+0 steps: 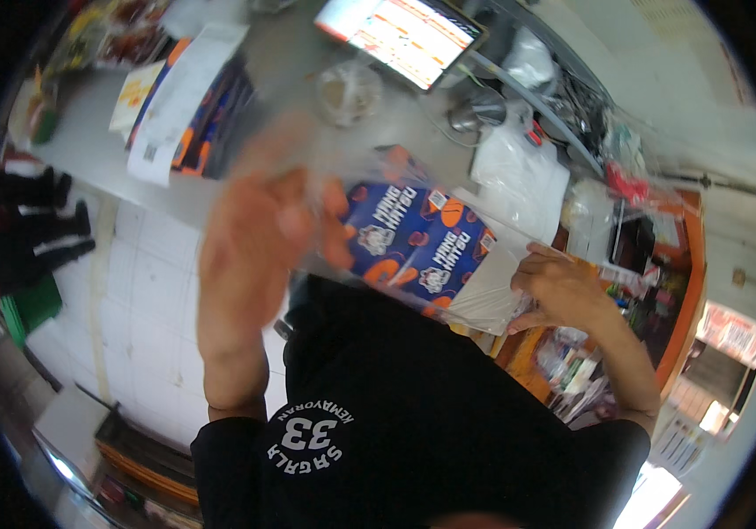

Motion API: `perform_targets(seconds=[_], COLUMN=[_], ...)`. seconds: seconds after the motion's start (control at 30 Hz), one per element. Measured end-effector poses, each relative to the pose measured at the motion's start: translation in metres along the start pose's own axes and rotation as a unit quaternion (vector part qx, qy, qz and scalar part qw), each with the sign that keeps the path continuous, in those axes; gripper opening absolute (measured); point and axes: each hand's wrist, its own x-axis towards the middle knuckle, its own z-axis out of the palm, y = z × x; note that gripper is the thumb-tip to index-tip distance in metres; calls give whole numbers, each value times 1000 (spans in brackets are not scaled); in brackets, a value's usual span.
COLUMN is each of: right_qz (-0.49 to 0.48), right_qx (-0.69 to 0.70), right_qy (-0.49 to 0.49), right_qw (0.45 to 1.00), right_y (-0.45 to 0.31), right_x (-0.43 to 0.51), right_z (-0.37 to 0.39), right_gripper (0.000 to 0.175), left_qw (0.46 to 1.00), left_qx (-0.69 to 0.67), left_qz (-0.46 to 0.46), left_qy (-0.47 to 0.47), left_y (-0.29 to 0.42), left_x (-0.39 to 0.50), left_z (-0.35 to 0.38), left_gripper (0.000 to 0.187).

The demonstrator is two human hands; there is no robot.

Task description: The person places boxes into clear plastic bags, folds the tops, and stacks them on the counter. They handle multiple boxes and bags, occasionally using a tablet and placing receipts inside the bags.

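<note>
Before my black shirt lies a clear plastic bag with flat blue-and-orange printed cardboard food boxes in it. My right hand pinches the bag at its right end, past a plain pale area beside the print. At the left end, my left hand is raised and blurred by motion. Its fingers curl around the bag's clear film, which stretches up and away from the boxes; the exact grip there is hard to make out.
A lit screen stands on the grey counter near a tied clear bag. Similar printed boxes sit left under a paper strip. White plastic bags lie right, above an orange-edged shelf. People's dark-clad legs show far left.
</note>
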Motion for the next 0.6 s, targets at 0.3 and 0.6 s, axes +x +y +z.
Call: perform_targets(seconds=[0.3,0.6], right_qz=[-74,-64], right_qx=[169,148], right_qy=[377,626], right_qw=[908,763], right_y=[-3,-18], right_x=[-60,-35], right_z=[13,44], right_gripper=[31,37], left_qw=[929,983], left_qx=[309,69], left_qz=[97,147], left_qy=[-181,86], left_y=[-31,-340], left_x=[73,15], left_z=[-56,-97], left_gripper=[68,78])
